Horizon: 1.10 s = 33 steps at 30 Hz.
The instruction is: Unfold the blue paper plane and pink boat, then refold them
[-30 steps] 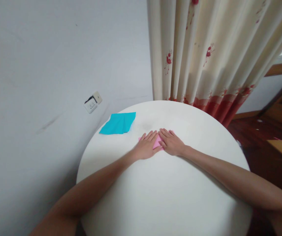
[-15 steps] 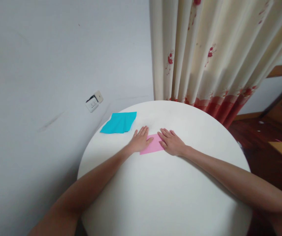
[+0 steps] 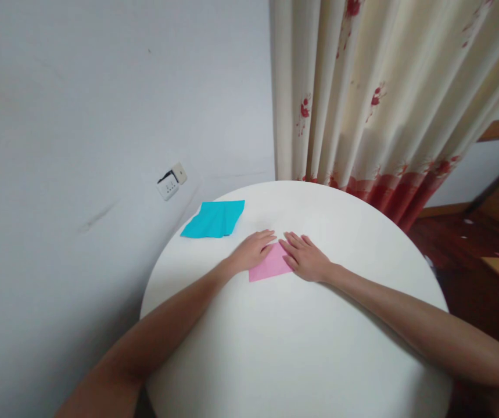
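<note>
I take the pink sheet point(image 3: 269, 267) as my landmark: its visible part lies flat on the white table point(image 3: 297, 348). My right hand point(image 3: 307, 257) spreads its fingers over the sheet's right end; my left hand point(image 3: 252, 249), fingers extended, overlaps its far left part, and I cannot tell how firmly it presses. I judge that uneven pressure could skew or wrinkle the sheet. The creased blue sheet point(image 3: 214, 220), beyond it to the left, sits near the table's rim and the wall point(image 3: 79, 104); a wide leftward sweep could nudge it over. Room runs broadest on the pink sheet's near side.
</note>
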Motion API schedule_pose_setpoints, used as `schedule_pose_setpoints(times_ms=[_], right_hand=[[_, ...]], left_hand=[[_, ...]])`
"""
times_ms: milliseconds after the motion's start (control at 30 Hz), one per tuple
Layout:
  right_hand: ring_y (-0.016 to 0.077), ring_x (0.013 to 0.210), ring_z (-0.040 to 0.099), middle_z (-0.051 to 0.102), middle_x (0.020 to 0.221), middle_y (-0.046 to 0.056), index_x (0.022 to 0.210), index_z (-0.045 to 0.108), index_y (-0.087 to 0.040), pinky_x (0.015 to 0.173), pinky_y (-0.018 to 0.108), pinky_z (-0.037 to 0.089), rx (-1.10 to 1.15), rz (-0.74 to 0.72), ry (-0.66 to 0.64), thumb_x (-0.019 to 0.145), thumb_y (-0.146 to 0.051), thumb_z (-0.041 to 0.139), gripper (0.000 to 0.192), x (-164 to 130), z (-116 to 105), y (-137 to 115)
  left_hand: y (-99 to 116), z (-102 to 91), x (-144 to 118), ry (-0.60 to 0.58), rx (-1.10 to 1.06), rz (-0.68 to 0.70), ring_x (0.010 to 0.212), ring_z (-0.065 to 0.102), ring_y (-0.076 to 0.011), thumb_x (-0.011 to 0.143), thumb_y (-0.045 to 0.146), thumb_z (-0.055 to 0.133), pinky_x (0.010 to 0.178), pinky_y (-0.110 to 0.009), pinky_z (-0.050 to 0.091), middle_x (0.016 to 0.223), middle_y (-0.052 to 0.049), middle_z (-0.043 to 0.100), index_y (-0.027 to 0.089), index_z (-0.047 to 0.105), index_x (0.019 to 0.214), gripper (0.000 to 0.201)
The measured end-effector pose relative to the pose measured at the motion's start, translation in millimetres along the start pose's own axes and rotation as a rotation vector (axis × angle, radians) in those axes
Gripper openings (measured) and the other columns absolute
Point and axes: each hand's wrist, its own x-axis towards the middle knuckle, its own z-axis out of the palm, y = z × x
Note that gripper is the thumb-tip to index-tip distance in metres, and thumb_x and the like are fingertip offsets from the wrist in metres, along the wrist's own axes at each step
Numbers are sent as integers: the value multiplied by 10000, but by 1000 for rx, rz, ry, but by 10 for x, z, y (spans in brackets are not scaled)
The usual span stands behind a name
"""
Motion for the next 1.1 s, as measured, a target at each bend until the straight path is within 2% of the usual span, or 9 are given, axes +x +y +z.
schedule_pose_setpoints(times_ms=[133,333,500,667,767,900,1000,1100], right_hand=[[276,1479,272,323,1585,173,1496,401,-128,1179,513,252,76,-18,34,1009,-265,332,511,8,5,-9],[267,1390,425,503,1457,198,1371,534,-73,1138,388,344,113,157,185,907,-165,474,477,65,-45,248],[280,1129,621,678,1213,161,1231,648,-128,1017,374,432,104,271,168,874,-290,617,394,34,-233,513],[214,826,673,729,1023,112,1285,607,-120,762,302,508,391,435,140,754,-376,768,611,24,-251,614],[180,698,639,723,834,55,1269,610,-110,655,273,487,557,412,141,720,-305,770,604,36,-200,612],[158,649,598,693,761,26,1040,692,-129,581,247,454,780,312,199,729,-249,677,334,48,-201,550],[154,649,579,679,762,28,821,686,-142,561,242,437,903,246,191,744,-335,661,210,44,-251,470],[134,597,533,631,697,8,758,659,-152,527,235,399,974,226,189,746,-419,678,268,32,-292,385]], left_hand=[[78,-9,-15,-55,10,0,1457,329,-216,1018,318,353,1201,-454,242,1562,-67,399,219,480,1436,448],[58,-69,-13,-108,-8,5,1471,300,-239,991,457,436,1214,-444,209,1583,-70,360,236,484,1437,500],[65,-81,-19,-102,-24,9,1465,313,-247,970,508,469,1213,-440,211,1578,-66,371,254,496,1428,524],[80,-86,-18,-97,-22,8,1457,328,-257,967,499,483,1208,-450,228,1568,-76,387,236,506,1419,524],[86,-89,-14,-86,-24,7,1450,341,-265,958,485,505,1204,-448,240,1555,-86,406,213,521,1409,527],[107,-114,0,-30,-128,7,1382,446,-254,911,435,593,1180,-403,301,1477,-101,512,190,554,1383,533],[149,-157,14,22,-326,-57,1223,589,-247,880,360,627,1084,-379,421,1334,-94,640,186,633,1299,454],[184,-194,21,9,-609,-204,994,691,-249,866,337,628,878,-352,536,1097,-95,750,149,731,1130,340]])
